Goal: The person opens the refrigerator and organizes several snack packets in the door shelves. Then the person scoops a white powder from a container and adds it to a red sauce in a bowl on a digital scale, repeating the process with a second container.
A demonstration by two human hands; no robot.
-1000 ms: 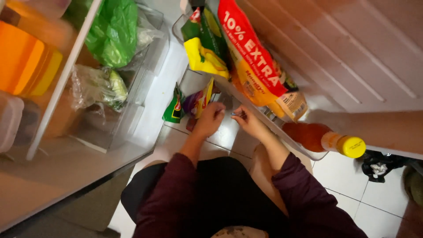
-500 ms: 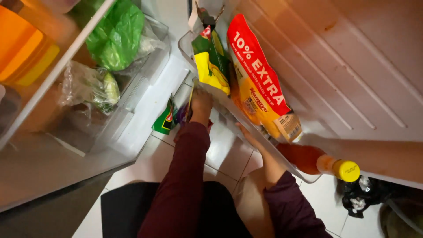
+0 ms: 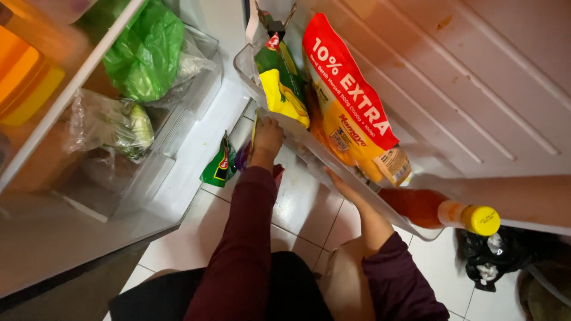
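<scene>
Fridge door shelf: left hand seemingly touching.

A home kitchen, seen from above at an open refrigerator. On the left, a clear plastic crisper drawer with a green plastic bag of vegetables and a transparent bag of leafy greens. On the right, a clear door shelf filled with a large red and yellow sauce pouch, a green and yellow snack packet and a lying orange sauce bottle with yellow cap. Below, white glossy floor tiles, typical for a household.
</scene>
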